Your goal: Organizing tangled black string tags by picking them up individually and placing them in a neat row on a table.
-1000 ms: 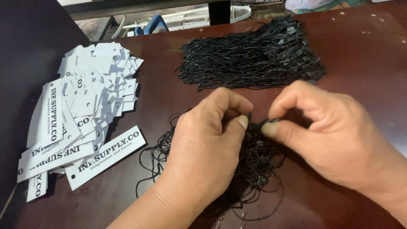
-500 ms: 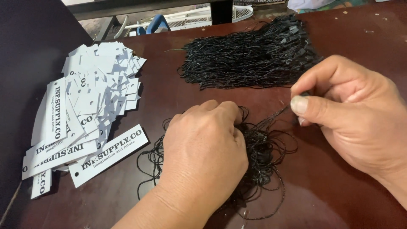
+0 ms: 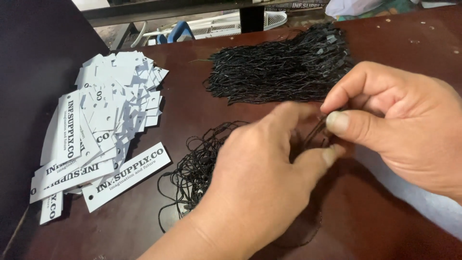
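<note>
Both hands, left hand point(image 3: 260, 183) and right hand point(image 3: 399, 125), are pinched on one black string point(image 3: 315, 134), seemingly separated from the tangled pile point(image 3: 197, 168).

Loose string tangle point(image 3: 197, 166) mostly hidden under hands, left point(image 3: 260, 178) blurred.

Colours I see on the bench

Black cords point(image 3: 281, 70), white paper tags point(image 3: 108, 110) with black lettering, dark reddish-brown table point(image 3: 192, 103).
</note>
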